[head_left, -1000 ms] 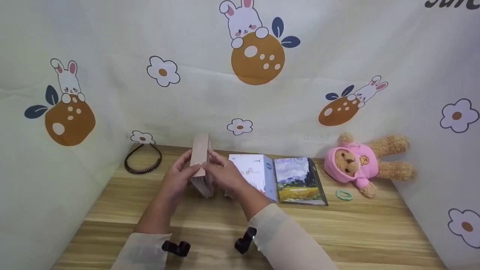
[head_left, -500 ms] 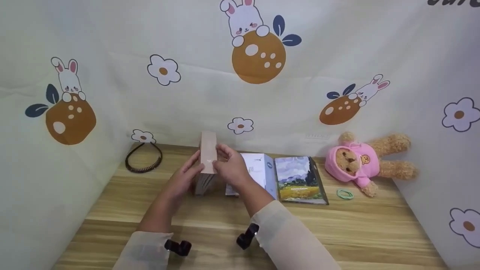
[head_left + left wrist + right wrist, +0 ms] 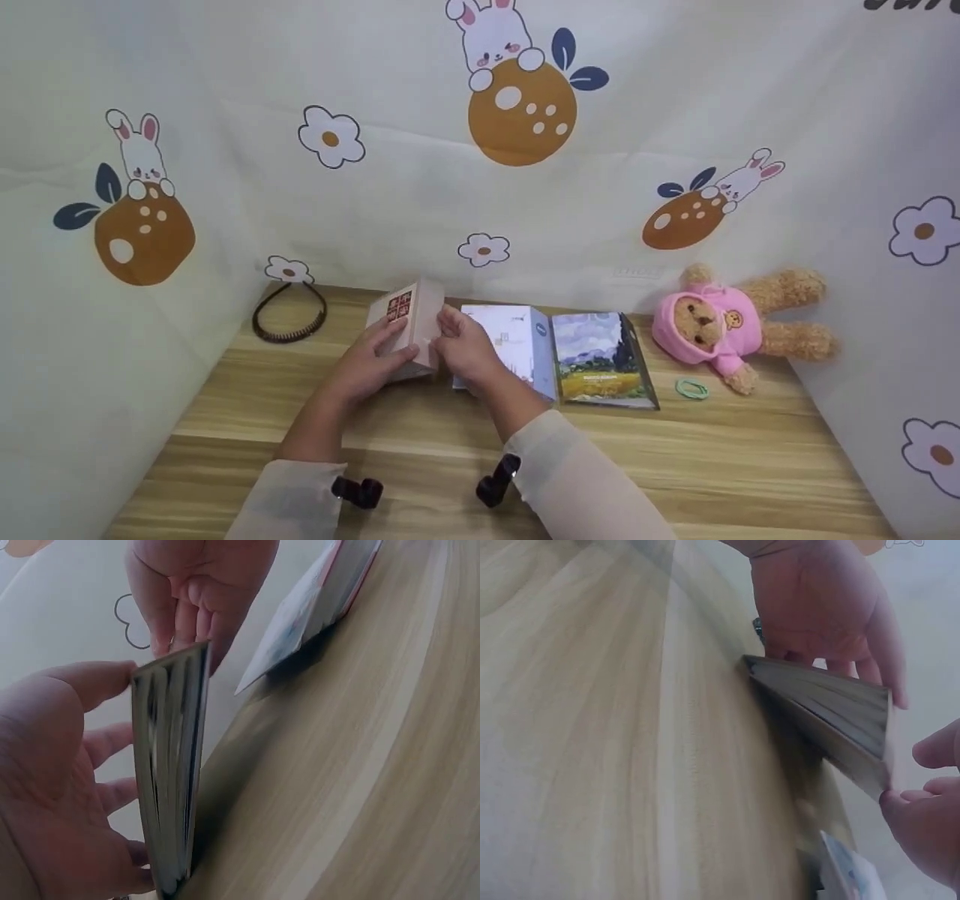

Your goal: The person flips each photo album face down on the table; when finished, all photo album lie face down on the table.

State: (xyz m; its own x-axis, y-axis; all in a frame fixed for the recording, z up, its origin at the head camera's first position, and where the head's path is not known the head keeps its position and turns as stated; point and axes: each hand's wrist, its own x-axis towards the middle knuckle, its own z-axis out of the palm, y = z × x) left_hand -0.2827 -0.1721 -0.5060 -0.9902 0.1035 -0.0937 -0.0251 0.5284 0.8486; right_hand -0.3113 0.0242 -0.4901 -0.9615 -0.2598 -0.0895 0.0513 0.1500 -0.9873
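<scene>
A thick beige photo album [image 3: 428, 319] with a red square print on its cover is tilted to the left on its edge, spine up; its layered page edges show in both wrist views. My left hand [image 3: 375, 360] holds it, fingers along the cover and thumb at the spine. On the spine side, my right hand [image 3: 469, 349] touches the album's edge near the lower corner, its fingers loosely bent. In the right wrist view the right hand's thumb [image 3: 904, 810] meets that corner. Just right of the hands stands a white and blue album [image 3: 517, 337], partly covered by the right hand.
A painting-covered album [image 3: 600, 360] stands beside the white one. Further right lie a green band [image 3: 691, 388] and a teddy bear in a pink hoodie [image 3: 739, 322]. A dark headband [image 3: 289, 322] rests at the back left, against the printed cloth wall.
The beige album swung upright and shifted right, then tipped left, so its printed cover now shows. My left hand now lies over that cover; my right hand moved slightly right with the spine.
</scene>
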